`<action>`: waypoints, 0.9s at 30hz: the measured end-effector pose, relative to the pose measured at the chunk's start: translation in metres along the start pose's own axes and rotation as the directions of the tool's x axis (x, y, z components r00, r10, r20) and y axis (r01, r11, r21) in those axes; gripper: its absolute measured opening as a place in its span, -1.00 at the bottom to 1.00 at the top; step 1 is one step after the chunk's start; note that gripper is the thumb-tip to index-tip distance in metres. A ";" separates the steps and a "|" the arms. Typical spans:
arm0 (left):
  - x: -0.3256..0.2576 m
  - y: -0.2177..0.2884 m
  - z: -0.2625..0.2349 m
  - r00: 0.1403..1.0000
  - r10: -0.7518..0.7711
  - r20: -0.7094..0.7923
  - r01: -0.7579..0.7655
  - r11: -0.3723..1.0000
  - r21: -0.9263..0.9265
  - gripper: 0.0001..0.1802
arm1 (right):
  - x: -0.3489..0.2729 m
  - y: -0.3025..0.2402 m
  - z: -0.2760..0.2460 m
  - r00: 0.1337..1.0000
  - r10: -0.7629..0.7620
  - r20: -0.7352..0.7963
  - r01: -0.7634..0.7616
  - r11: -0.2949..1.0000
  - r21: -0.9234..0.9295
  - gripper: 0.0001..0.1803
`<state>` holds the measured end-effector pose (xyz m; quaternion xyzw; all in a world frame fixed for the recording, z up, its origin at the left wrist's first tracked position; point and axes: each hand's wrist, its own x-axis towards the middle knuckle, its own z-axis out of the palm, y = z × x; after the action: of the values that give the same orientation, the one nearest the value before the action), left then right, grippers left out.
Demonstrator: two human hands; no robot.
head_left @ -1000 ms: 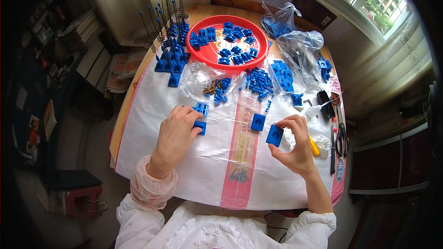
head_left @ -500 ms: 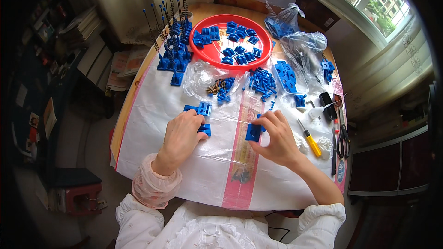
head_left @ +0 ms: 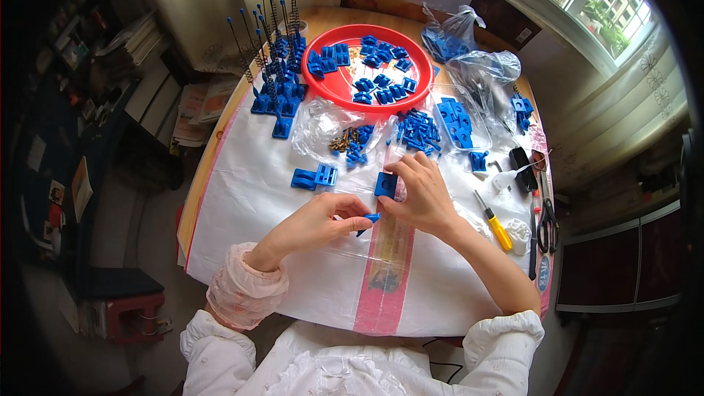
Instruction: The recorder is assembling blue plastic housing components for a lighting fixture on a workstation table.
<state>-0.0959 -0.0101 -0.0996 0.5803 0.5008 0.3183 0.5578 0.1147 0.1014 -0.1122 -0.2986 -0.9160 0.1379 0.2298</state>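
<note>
My left hand (head_left: 319, 224) is closed, pinching a blue plastic piece (head_left: 372, 219) between thumb and fingers; most of that piece is hidden by them. To its right and slightly farther off, my right hand (head_left: 422, 194) grips a blue square block (head_left: 386, 184) with a round mark on its face, thumb below and fingertips above. The two held parts are apart. Beyond my left hand, a blue slotted part (head_left: 326, 174) lies against a second blue part (head_left: 303, 178) on the white sheet (head_left: 257, 198).
A red tray (head_left: 311, 86) holds several blue parts. Spring-stemmed blue pieces (head_left: 275, 95) stand at the back left. Blue pegs (head_left: 418, 132), brass screws (head_left: 341, 141), a clear tub (head_left: 480, 136) and a plastic bag (head_left: 312, 128) lie between. At right are a yellow-handled screwdriver (head_left: 499, 233) and scissors (head_left: 546, 227).
My left hand has moved right and nearer me, lifting a blue piece away from the slotted parts. My right hand has shifted left and farther with its block, which is turned differently.
</note>
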 end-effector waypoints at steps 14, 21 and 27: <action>0.003 0.002 0.015 0.985 -0.108 -0.134 0.118 0.991 0.067 -0.74 | -0.004 -0.008 -0.032 0.998 -0.015 -0.056 0.013 1.000 -0.024 -0.46; 0.004 -0.012 0.016 0.961 0.100 -0.258 -0.032 0.966 0.257 -0.78 | -0.008 0.033 -0.091 0.938 0.185 -0.294 -0.212 0.975 -0.062 -0.74; 0.002 0.009 0.016 0.962 0.021 -0.273 0.055 0.962 0.269 -0.70 | 0.013 0.083 -0.097 0.898 0.357 -0.257 -0.397 0.910 -0.122 -0.88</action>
<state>-0.0784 -0.0122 -0.0939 0.5981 0.6171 0.3182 0.4004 0.1943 0.1858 -0.0569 -0.5034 -0.8162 0.0652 0.2759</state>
